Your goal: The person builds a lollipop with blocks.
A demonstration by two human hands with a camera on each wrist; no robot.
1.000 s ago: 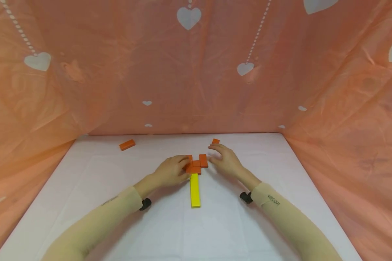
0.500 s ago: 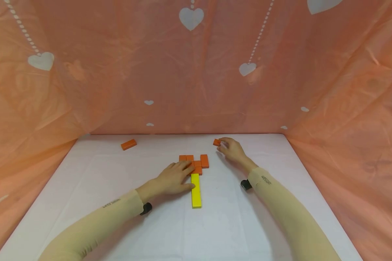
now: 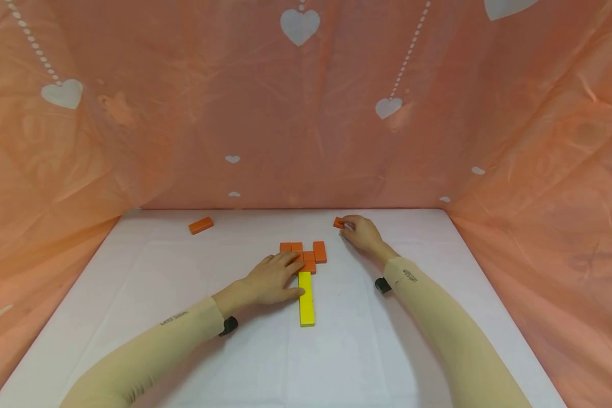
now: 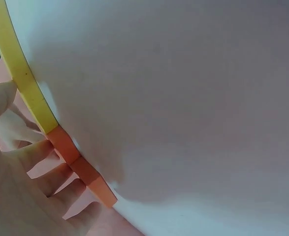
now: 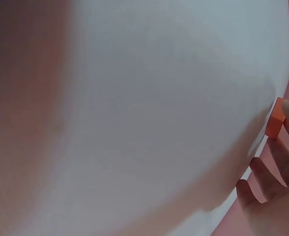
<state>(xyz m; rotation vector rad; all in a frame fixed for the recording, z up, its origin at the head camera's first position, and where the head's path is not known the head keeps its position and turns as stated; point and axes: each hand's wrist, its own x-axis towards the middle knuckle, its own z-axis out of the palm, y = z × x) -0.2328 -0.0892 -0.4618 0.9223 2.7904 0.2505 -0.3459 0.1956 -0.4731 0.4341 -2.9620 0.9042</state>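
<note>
Orange blocks (image 3: 309, 267) lie flat in a cluster at the middle of the table, with a long yellow block (image 3: 306, 309) running from them toward the person. My left hand (image 3: 267, 277) rests spread over this group, its fingers on the orange blocks and its thumb touching the yellow block's left edge. Farther back on the right, my right hand (image 3: 363, 235) pinches a small orange block (image 3: 338, 222) between thumb and finger. In the right wrist view that small block (image 5: 276, 119) appears at the fingertips, close to the table. Part of the cluster is hidden under the left fingers.
A separate orange block (image 3: 201, 225) lies at the back left of the white-covered table (image 3: 387, 362). A pink curtain with white hearts (image 3: 306, 124) rises behind the table and on both sides.
My right hand has moved back and right from beside the cluster and taken hold of the small orange block. The left hand has flattened and spread over the blocks.
</note>
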